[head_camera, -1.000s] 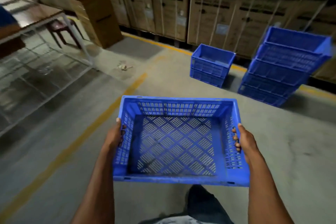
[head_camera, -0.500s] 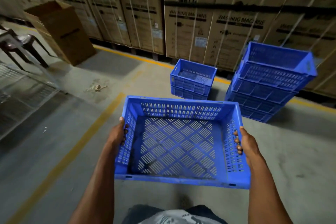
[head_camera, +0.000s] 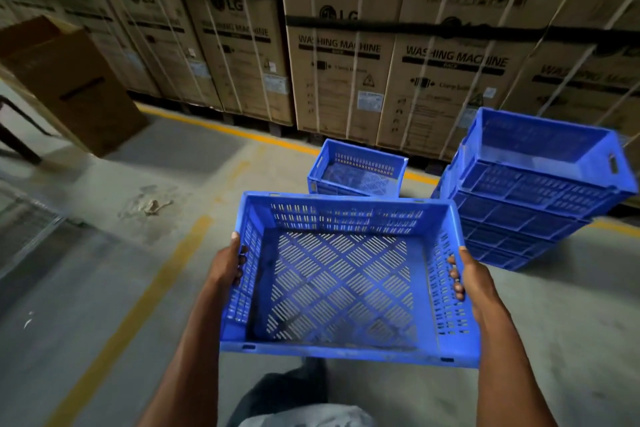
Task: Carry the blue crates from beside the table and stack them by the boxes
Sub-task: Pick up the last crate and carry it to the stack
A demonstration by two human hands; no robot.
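I carry an empty blue perforated crate (head_camera: 346,350) level in front of me. My left hand (head_camera: 227,265) grips its left wall, fingers curled through the slots. My right hand (head_camera: 467,279) grips the right wall the same way. Just beyond the carried crate, a low stack of blue crates (head_camera: 356,172) stands on the floor. To its right rises a taller stack of several blue crates (head_camera: 530,198), its top one sitting askew. Both stacks stand in front of a wall of washing machine boxes (head_camera: 346,55).
A loose tall carton (head_camera: 69,80) leans at the left, with a dark chair leg (head_camera: 17,142) beside it. Yellow floor lines (head_camera: 138,305) run along the boxes and toward me. A scrap of debris (head_camera: 152,206) lies on the concrete.
I have walked forward: the crate stacks and boxes are nearer and larger, and the table and chair have slid out at the left. My grip on the crate is unchanged.
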